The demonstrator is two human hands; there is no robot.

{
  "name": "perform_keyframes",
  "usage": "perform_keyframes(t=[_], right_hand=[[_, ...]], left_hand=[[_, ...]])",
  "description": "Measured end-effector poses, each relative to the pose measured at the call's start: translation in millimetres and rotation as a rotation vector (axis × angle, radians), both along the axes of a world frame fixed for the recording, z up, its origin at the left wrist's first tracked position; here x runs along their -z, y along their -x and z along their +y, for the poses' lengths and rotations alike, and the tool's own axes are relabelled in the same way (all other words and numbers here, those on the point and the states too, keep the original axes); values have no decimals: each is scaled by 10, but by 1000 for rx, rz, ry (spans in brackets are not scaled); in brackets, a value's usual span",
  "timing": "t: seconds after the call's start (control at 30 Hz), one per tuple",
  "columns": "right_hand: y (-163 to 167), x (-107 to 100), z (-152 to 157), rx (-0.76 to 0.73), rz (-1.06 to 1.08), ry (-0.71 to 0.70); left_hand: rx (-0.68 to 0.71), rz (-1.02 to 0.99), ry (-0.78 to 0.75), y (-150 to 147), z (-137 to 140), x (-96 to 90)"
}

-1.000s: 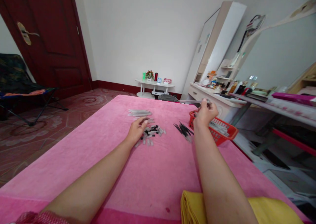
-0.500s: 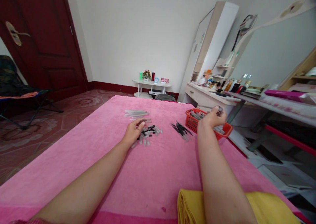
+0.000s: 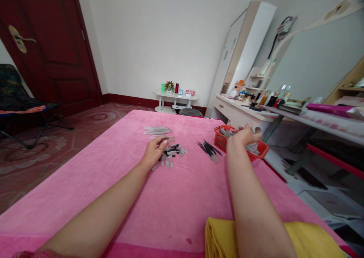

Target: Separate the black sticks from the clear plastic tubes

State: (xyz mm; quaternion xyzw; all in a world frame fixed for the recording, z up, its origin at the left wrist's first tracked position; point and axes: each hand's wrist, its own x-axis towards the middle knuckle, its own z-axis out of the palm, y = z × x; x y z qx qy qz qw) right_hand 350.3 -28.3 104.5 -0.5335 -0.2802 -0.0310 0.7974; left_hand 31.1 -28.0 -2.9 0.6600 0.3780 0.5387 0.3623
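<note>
My left hand (image 3: 154, 150) rests on the pink cloth at the left edge of a pile of short black and clear pen caps (image 3: 173, 150). Its fingers are loosely curved and apart, with nothing visible between them. Beyond it lies a row of clear pen barrels (image 3: 157, 130). My right hand (image 3: 244, 134) hovers over a red plastic basket (image 3: 220, 141) holding more pen parts, its fingers spread and slightly blurred. The wrist hides part of the basket. Between the hands, thin black pen refills (image 3: 209, 149) lie in a loose bunch.
A folded yellow cloth (image 3: 218, 237) lies under my right forearm. To the right stands a white dressing table (image 3: 241, 109) crowded with bottles. A small white side table (image 3: 174, 95) is by the far wall, and a folding chair (image 3: 22, 102) sits at the left.
My right hand's fingers have spread from a more closed shape above the basket. The left hand stays in place by the caps.
</note>
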Motion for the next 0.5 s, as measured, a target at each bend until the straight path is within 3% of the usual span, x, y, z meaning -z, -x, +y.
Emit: perform_keyframes(t=[0.07,0.13,0.2,0.27,0.37,0.5], right_hand=[[120,-31,5,-18,188,-100],[267,-34,18,-176,224,-96],[437,6,41,-392,134,36],[628,98,70,-574,-30,263],[927,323,120,-711,-485,650],[1232,662,160,-758,-661,770]], left_hand=[[-42,-3,5,4,3,-10],[-87,-2,7,12,9,-19],[-144,6,4,28,22,-25],[-219,21,-9,58,47,-23],[-327,65,-36,130,122,2],[-347,251,-174,219,259,65]])
